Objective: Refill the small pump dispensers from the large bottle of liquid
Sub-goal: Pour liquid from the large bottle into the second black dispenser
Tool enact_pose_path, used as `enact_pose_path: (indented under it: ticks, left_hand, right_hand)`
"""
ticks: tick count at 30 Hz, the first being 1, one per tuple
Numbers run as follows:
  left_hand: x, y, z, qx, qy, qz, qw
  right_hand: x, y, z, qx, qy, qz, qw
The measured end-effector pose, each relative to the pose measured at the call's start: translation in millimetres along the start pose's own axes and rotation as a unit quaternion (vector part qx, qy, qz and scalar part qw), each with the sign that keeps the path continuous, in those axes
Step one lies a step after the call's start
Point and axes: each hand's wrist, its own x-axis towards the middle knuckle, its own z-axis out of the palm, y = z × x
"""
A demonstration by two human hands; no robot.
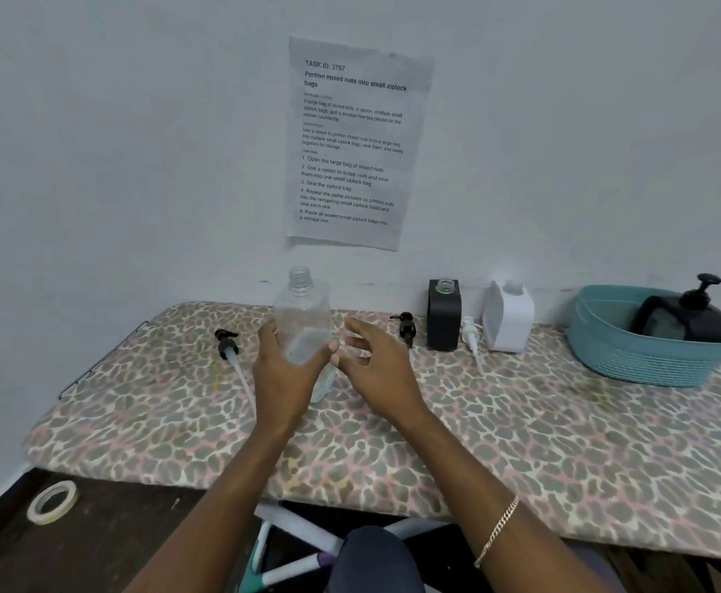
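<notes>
Right hand (371, 370) fingers spread, empty | left hand (283, 378) fingers clamped on clear plastic bottle (303, 318), seemingly uncapped

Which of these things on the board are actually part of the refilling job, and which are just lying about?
Part of the job:
- clear bottle, held by the left hand
- black dispenser, open
- white dispenser, open
- three loose pump heads

Lying about:
- wall sheet about nuts
- tape roll
- teal basket

Left hand (283, 374) grips the uncapped clear bottle (303, 318) upright; right hand (371, 365) hovers open beside it.
</notes>
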Motion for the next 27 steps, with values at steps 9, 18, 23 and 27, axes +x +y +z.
enact_pose_path:
  ticks: [9,18,23,27]
  left_hand:
    - [-1.3,6.2,11.6,-0.015,0.023,-0.002,1.000]
    - [-8.4,27.6,38.5,-0.018,0.028,0.020,0.999]
    - [-11.4,34.4,51.7,-0.030,0.020,0.022,0.999]
    - [-8.9,39.2,57.3,-0.035,0.021,0.030,0.999]
  right_hand:
    - [8.5,13.3,4.5,-0.022,0.000,-0.033,0.999]
    - [4.7,14.3,-53.0,-0.076,0.110,-0.055,0.989]
    - [10.7,28.4,-91.3,-0.133,0.256,-0.029,0.957]
    - [29.3,38.5,-98.3,-0.182,0.256,0.045,0.948]
